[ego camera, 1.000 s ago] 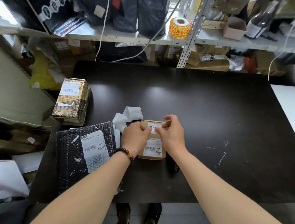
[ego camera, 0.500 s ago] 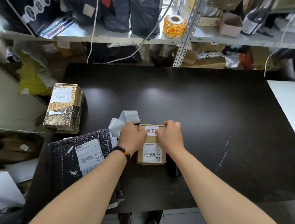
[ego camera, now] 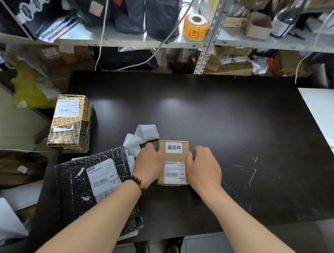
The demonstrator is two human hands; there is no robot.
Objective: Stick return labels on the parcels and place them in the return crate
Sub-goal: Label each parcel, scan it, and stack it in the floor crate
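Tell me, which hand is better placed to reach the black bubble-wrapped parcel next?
Probably the left. The left hand sits against the left side of the brown box, right beside the black parcel. The right hand is on the box's other side, farther off.

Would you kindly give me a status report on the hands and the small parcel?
Left hand and right hand at the small parcel's sides, grip unclear. Return label stuck on its top, parcel on the table. White backing paper beside left hand.
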